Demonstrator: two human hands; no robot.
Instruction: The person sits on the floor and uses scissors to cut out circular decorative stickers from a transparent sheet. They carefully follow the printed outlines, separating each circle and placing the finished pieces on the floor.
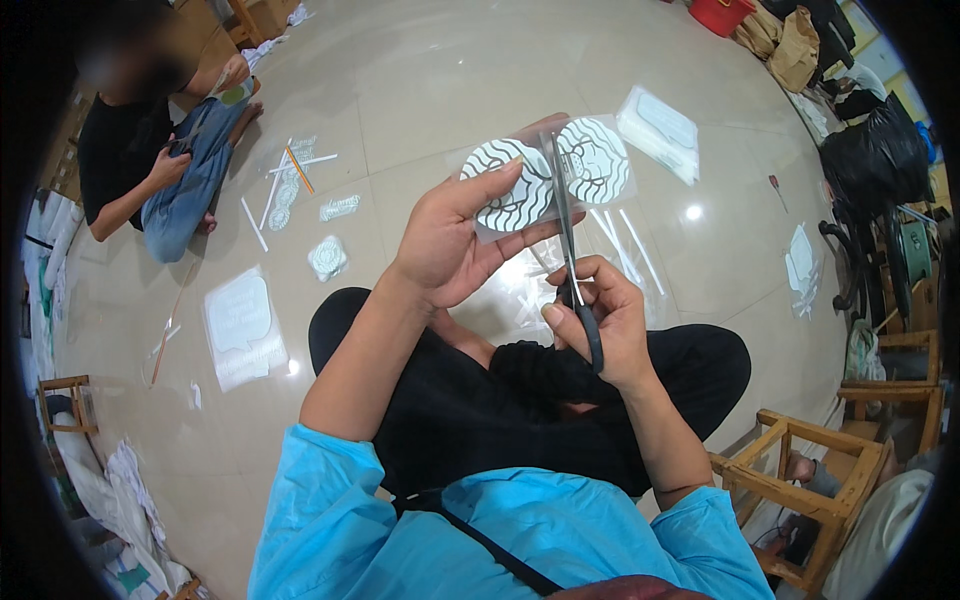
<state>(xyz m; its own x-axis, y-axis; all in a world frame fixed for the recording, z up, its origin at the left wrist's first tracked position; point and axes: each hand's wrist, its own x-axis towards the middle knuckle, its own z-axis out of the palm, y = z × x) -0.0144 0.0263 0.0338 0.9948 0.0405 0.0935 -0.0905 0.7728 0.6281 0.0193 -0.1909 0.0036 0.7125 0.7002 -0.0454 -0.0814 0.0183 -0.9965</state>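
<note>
My left hand [447, 237] grips a clear plastic sticker sheet [598, 165] printed with two round wavy-striped designs, thumb on top and fingers beneath. In my right hand [615, 325] is a pair of scissors [566, 235] with dark handles. The long blades point away from me and lie along the gap between the two round designs. Whether the blades are parted cannot be made out. Both hands are in front of my crossed legs, above the floor.
Stacked clear sheets [660, 135] lie beyond my right hand, and another stack [243, 325] on the left. Small cut stickers [327, 258] and thin strips [254, 224] are scattered about. A person [150, 150] sits at the far left holding scissors. A wooden stool [810, 480] stands at right.
</note>
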